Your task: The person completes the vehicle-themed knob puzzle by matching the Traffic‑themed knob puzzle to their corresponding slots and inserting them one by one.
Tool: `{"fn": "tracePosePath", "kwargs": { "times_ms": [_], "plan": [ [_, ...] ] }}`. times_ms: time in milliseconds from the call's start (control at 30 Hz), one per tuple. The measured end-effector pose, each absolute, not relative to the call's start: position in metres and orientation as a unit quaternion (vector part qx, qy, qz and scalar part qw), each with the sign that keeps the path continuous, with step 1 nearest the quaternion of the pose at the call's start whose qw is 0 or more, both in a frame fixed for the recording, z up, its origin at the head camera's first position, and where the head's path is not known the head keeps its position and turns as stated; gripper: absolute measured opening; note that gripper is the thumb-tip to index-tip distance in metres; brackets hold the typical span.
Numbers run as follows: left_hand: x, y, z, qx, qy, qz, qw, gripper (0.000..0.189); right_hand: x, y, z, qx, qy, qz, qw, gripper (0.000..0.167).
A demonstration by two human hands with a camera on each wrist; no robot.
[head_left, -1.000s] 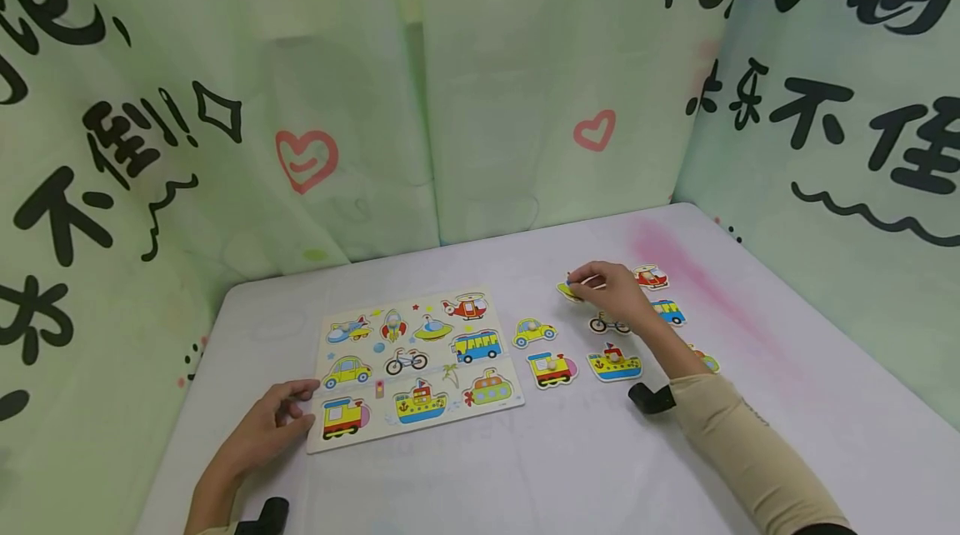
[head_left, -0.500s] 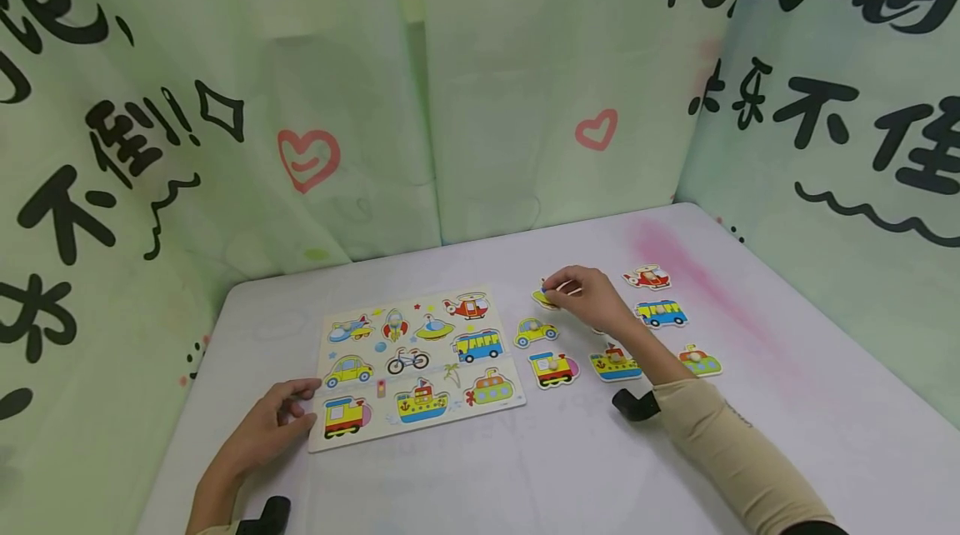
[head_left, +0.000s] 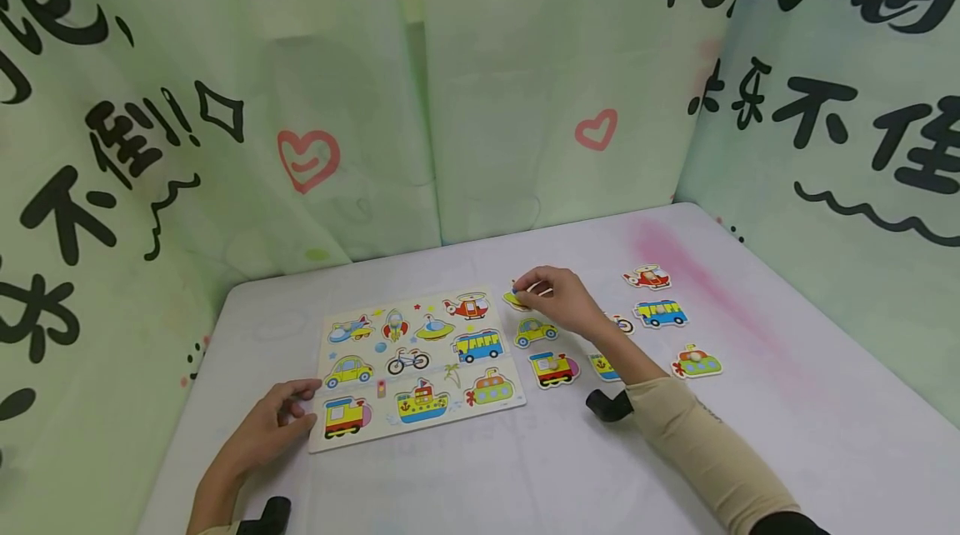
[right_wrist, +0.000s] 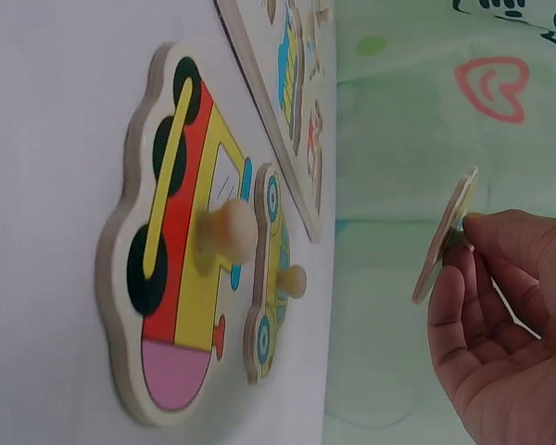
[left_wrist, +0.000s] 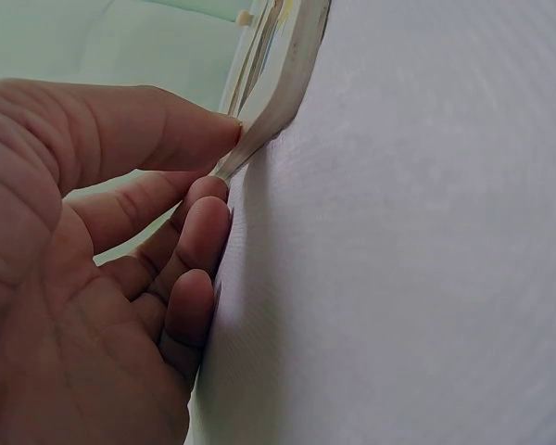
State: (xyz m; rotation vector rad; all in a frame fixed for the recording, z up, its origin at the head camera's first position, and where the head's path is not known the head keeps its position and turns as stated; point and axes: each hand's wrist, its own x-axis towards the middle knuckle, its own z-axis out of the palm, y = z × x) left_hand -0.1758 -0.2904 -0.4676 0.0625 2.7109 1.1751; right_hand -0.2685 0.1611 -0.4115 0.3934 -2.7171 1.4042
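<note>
In the head view, my right hand (head_left: 558, 297) pinches a flying-saucer puzzle piece (head_left: 514, 300), raised off the table just right of the puzzle board (head_left: 442, 427). The right wrist view shows this thin wooden saucer piece (right_wrist: 445, 236) tilted, nearly edge-on, between thumb and fingers. My left hand (head_left: 266, 422) rests at the board's left edge. Seen from the left wrist, its thumb tip touches the board's corner (left_wrist: 283, 102), with the other fingers relaxed beside it. Vehicle pictures cover the board, including a spaceship, bicycle and boat.
Loose knobbed pieces lie right of the board: a yellow car (head_left: 536, 332), train (head_left: 553, 369), helicopter (head_left: 647, 277), bus (head_left: 661, 313) and submarine (head_left: 697, 361). My right arm partly covers the bicycle (head_left: 622, 324) and boat (head_left: 602, 367) pieces. Green printed curtains (head_left: 495, 102) surround the white table.
My right hand has carried the saucer piece leftward toward the board, uncovering the helicopter, bus and submarine pieces. My left hand and the board have stayed put.
</note>
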Motion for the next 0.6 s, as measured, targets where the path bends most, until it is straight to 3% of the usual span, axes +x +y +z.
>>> {"fn": "tracePosePath", "kwargs": {
  "times_ms": [600],
  "plan": [
    [-0.174, -0.288, -0.464, 0.019, 0.913, 0.396, 0.094, 0.053, -0.274, 0.108, -0.417, 0.146, -0.861, 0.487, -0.004, 0.013]
  ]
}}
